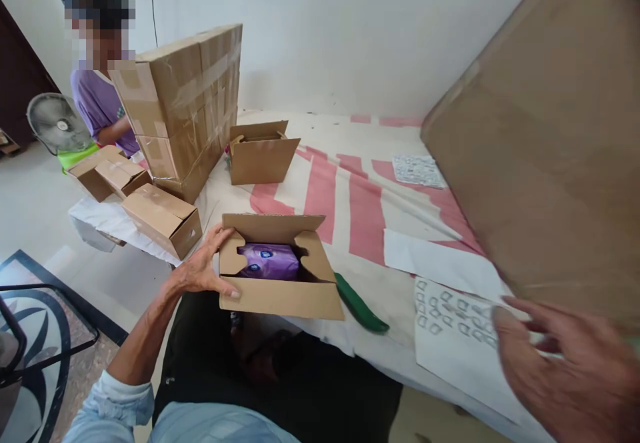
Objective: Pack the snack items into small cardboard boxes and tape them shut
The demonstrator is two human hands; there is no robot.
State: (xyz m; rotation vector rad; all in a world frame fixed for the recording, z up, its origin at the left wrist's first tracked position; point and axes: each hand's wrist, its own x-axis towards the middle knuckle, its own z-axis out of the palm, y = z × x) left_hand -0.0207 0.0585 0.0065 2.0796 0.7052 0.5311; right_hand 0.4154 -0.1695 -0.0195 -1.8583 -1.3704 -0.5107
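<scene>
My left hand [206,266] grips the left end of an open cardboard box [280,298], thumb on the near flap and fingers on the far side. Inside the box lies a shiny purple packet [273,261] with small blue round marks. At the right, my right hand [565,363] is over a white sheet [450,343] that bears rows of small dark-outlined shapes. Its thumb and forefinger come together in a pinch at the sheet's right side; whatever is between them is too small to make out. A long dark green curved object [361,304] rests beside the box.
Behind stands another open carton [263,163]. Taped boxes [185,103] are stacked at the left, with smaller cartons [163,216] before them. A large cardboard panel [545,143] rises at the right. A person [103,99] in purple and a fan [61,123] are beyond the stack.
</scene>
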